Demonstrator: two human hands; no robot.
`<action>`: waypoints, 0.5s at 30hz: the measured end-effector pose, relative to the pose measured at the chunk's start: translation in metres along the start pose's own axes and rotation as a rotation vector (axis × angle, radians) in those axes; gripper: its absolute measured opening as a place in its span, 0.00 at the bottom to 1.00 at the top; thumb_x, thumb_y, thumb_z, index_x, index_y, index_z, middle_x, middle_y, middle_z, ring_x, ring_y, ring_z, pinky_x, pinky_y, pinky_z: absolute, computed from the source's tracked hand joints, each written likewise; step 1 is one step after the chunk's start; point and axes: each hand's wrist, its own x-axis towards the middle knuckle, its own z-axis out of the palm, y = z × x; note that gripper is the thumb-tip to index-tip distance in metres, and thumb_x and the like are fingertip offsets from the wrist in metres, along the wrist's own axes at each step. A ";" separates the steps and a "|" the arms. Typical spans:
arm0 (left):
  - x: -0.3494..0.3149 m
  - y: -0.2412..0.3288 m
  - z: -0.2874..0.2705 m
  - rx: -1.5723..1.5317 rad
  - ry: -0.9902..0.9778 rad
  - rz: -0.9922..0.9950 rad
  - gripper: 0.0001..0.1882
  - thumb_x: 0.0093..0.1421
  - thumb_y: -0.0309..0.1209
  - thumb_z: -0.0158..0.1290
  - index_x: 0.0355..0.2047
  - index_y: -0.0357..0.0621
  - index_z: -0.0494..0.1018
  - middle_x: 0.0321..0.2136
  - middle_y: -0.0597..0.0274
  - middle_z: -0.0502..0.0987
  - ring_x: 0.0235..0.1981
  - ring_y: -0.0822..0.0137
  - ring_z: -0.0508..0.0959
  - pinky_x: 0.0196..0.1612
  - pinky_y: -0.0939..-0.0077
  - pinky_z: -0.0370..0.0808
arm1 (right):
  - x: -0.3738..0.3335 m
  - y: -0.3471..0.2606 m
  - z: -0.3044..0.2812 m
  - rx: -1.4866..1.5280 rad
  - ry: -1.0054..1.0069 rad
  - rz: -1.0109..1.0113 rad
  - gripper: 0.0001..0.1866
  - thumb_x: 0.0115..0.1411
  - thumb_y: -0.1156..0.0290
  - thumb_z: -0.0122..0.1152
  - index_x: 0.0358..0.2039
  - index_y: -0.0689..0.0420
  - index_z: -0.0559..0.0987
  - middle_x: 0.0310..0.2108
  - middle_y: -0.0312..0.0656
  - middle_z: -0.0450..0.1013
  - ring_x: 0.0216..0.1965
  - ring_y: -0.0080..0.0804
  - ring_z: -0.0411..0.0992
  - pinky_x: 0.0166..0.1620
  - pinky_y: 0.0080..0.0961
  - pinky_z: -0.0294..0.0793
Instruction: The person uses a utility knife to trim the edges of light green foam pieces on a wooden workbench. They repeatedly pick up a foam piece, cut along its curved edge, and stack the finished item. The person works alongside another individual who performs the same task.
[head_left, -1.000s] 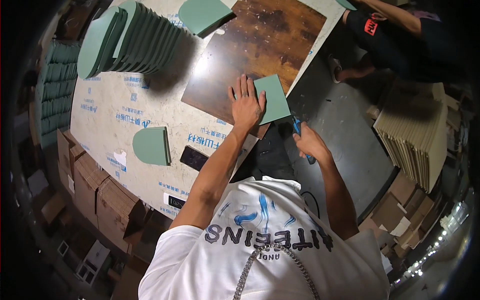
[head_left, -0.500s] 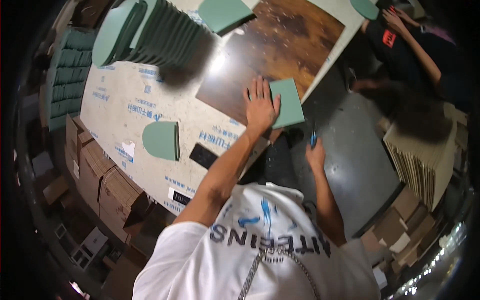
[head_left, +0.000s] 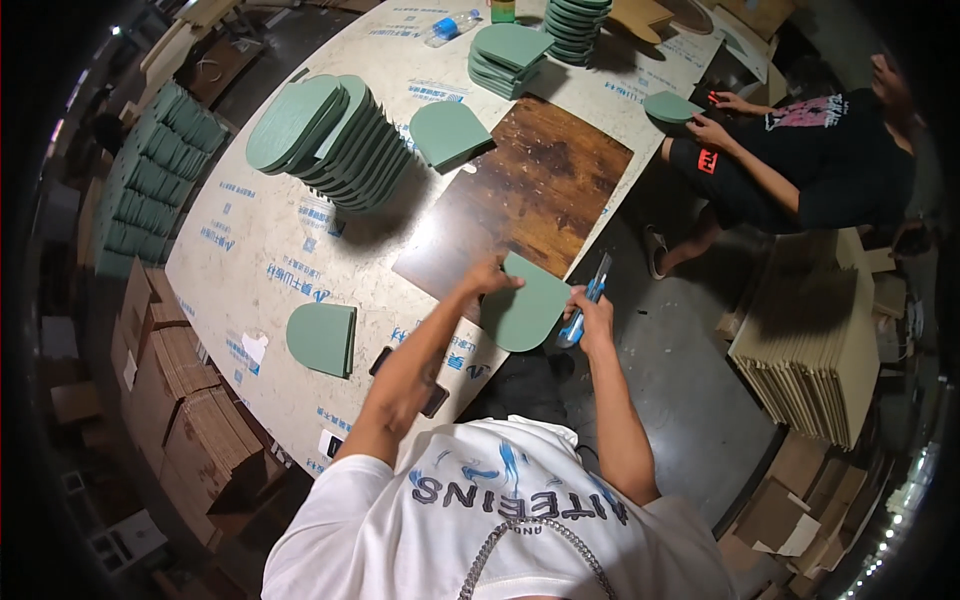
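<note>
A green board with one rounded end hangs over the near edge of the table, its curve toward me. At its upper left edge my left hand grips it, thumb on top. My right hand is closed around a blue utility knife with its blade pointing away from me. The fingers of that hand are at the board's right edge. Beneath the far part of the green board lies a brown wood-patterned sheet. A dark phone is partly hidden by my left forearm.
Stacked green boards stand at the table's left, with more stacks farther back. Single pieces lie nearby. At right, a co-worker holds a green board. Flat cardboard leans on the floor; cartons line the left.
The green board has turned, its rounded end now toward me. My left hand went from lying flat on it to gripping its edge; my right hand rose to its right edge with the knife.
</note>
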 end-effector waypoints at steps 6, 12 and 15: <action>-0.059 0.082 -0.041 0.148 0.288 0.309 0.14 0.56 0.26 0.63 0.44 0.45 0.81 0.38 0.52 0.77 0.37 0.54 0.81 0.42 0.64 0.77 | -0.009 -0.044 0.014 0.144 -0.105 -0.133 0.15 0.66 0.64 0.64 0.47 0.60 0.77 0.30 0.41 0.76 0.28 0.30 0.76 0.32 0.27 0.76; -0.063 0.021 -0.016 0.524 0.280 0.452 0.25 0.57 0.18 0.49 0.55 0.50 0.76 0.58 0.52 0.71 0.53 0.46 0.77 0.53 0.60 0.77 | 0.022 0.012 -0.004 -0.082 -0.123 -0.092 0.19 0.67 0.60 0.64 0.50 0.60 0.77 0.37 0.44 0.78 0.29 0.32 0.80 0.30 0.25 0.78; -0.050 -0.018 -0.011 0.795 0.312 0.520 0.25 0.57 0.20 0.50 0.56 0.43 0.74 0.58 0.48 0.70 0.59 0.46 0.71 0.60 0.50 0.67 | 0.014 0.028 -0.010 -0.367 0.042 -0.074 0.18 0.68 0.58 0.62 0.48 0.60 0.77 0.35 0.45 0.79 0.28 0.34 0.80 0.28 0.25 0.78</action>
